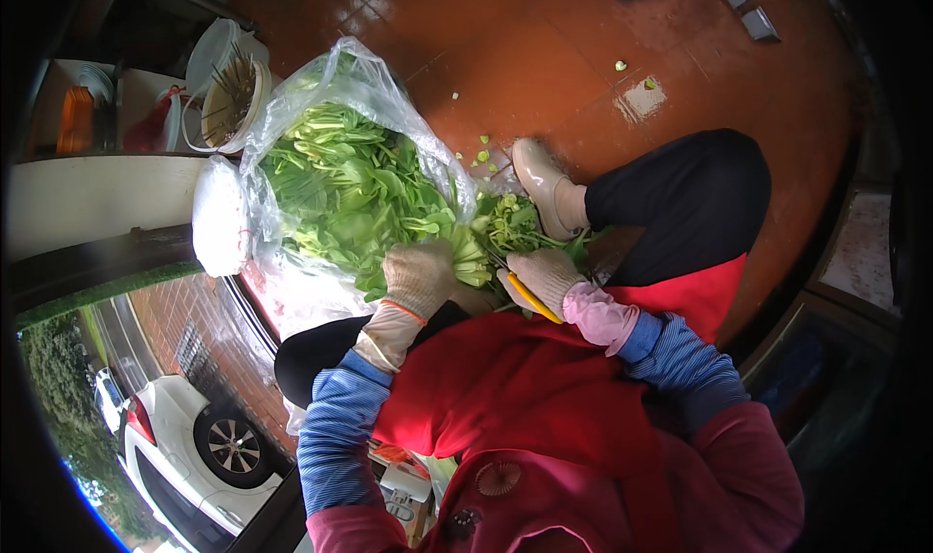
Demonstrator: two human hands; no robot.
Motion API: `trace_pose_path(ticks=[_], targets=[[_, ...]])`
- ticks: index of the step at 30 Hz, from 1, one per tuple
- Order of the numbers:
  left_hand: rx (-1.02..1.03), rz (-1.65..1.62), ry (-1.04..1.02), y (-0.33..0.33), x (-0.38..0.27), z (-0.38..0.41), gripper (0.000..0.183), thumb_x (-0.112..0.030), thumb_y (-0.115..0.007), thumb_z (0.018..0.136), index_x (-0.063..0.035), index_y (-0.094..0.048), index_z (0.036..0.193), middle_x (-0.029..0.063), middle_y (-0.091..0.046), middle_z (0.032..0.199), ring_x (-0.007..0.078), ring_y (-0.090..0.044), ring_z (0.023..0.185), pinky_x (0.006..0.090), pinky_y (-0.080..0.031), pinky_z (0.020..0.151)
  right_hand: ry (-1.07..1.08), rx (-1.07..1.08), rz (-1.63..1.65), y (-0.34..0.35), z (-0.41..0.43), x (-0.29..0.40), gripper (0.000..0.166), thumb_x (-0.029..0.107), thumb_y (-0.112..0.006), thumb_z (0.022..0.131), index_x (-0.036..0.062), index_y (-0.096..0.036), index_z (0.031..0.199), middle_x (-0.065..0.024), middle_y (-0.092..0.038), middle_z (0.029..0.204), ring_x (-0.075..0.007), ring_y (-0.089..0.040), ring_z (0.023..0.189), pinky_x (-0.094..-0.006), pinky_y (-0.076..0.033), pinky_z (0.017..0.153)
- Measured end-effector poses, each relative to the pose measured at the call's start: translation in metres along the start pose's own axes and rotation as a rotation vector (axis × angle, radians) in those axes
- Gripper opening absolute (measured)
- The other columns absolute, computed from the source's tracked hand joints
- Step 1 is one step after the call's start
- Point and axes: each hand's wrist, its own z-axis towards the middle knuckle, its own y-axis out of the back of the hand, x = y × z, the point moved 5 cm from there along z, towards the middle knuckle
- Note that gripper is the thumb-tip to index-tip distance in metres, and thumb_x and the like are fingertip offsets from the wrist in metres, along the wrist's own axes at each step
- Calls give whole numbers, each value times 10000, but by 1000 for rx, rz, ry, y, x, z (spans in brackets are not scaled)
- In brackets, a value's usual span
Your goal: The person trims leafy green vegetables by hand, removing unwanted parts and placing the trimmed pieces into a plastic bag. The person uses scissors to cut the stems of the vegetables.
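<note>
My left hand, in a knitted glove with an orange band at the wrist, grips a bunch of leafy greens by its leafy side. The pale stalk ends point toward my right hand, also gloved. That hand is closed around a cutting tool with a yellow handle; its dark metal blade is close to the stalks. Whether it is a knife or scissors is unclear. Beyond my left hand, a large clear plastic bag lies open, full of leafy greens. Trimmed stalks and leaves are heaped by my shoe.
Green scraps are scattered on the red tiled floor. At left, a white bucket holds thin sticks beside a shelf. A white packed bag touches the greens bag. My beige shoe is planted beyond the trimmings. Outside stands a white car.
</note>
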Motion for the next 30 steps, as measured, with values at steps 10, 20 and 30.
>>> trace_pose_path(ticks=[10, 20, 30], targets=[[57, 23, 51, 18, -5, 3, 112, -158, -575, 679, -79, -616, 748, 134, -635, 658, 314, -644, 625, 412, -499, 542, -129, 30, 169, 0, -6, -30, 297, 298, -526, 824, 13, -559, 746, -191, -603, 667, -385, -600, 630, -447, -470, 592], [279, -190, 283, -9, 23, 9, 382, -374, -549, 783, -50, -657, 955, 202, -657, 918, 338, -642, 888, 416, -505, 759, 98, -152, -109, 14, -14, 6, 255, 267, -556, 811, 25, -507, 877, -167, -580, 717, -350, -577, 612, -451, -454, 554], [494, -412, 319, -12, 18, 8, 523, -460, -600, 741, 4, -652, 977, 207, -657, 943, 320, -638, 923, 394, -497, 790, -14, -45, -369, -1, -2, 19, 226, 211, -535, 823, 44, -525, 976, -113, -602, 882, -271, -604, 816, -398, -471, 691]])
